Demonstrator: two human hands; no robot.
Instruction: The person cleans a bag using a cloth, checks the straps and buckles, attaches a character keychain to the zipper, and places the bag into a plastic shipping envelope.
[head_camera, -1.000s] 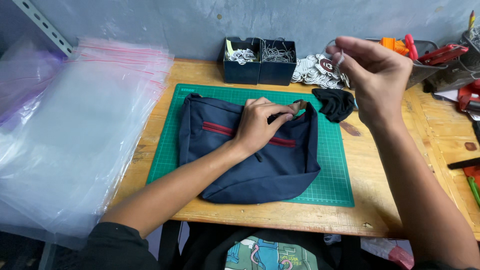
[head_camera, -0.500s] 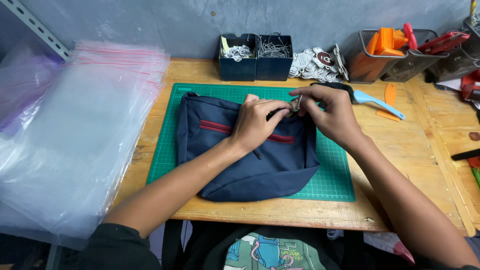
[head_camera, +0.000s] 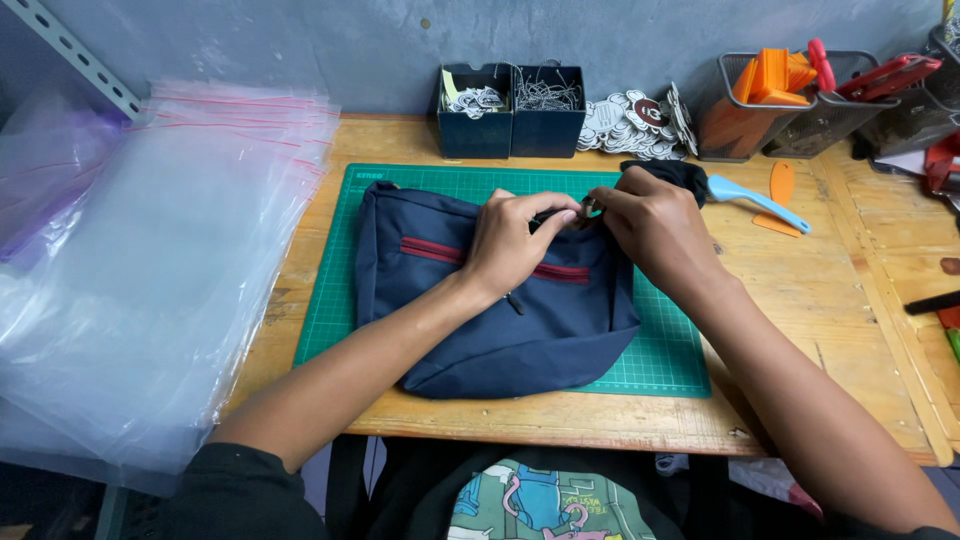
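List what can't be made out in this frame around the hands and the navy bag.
- Small metal piece between the fingertips, head view: too small and mostly covered by the left hand and right hand to identify.
- Upper right edge of the navy bag: hidden under both hands.
- Black item behind the right hand: mostly hidden.
- Contents of the dark bins: too small to tell.

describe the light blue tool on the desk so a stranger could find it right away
Start at the green cutting mat in the middle of the wooden desk, where a navy fabric bag lies. Just past the mat's far right corner lies a light blue plastic-handled tool, angled toward the right. The flat orange plastic piece beside it is shorter and orange.
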